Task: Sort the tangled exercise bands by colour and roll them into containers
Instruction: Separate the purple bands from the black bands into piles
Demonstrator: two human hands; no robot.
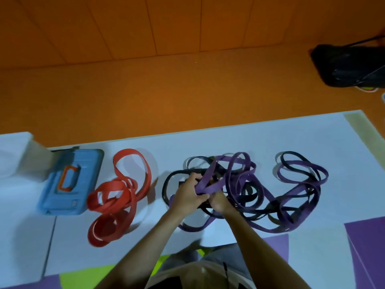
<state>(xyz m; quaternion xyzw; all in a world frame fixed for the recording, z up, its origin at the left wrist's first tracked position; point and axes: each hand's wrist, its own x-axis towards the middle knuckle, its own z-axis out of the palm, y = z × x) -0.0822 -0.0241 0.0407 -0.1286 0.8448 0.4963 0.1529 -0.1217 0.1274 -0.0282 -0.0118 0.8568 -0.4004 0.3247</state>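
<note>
A tangle of purple bands (pixel 291 197) and black bands (pixel 173 180) lies in the middle of the white mat (pixel 250 138). My left hand (pixel 187 195) grips a purple strand at the heap's left side. My right hand (pixel 220 202), right beside it, is curled into the same knot of purple and black strands. Red bands (pixel 118 195) lie apart in a loose pile to the left. A blue case (pixel 70 182) with an orange handle lies flat at the far left.
A white box (pixel 18 155) stands at the left edge, behind the blue case. A black bag (pixel 350 67) sits on the orange floor at the upper right. Purple and green mat tiles border the near side, by my knees.
</note>
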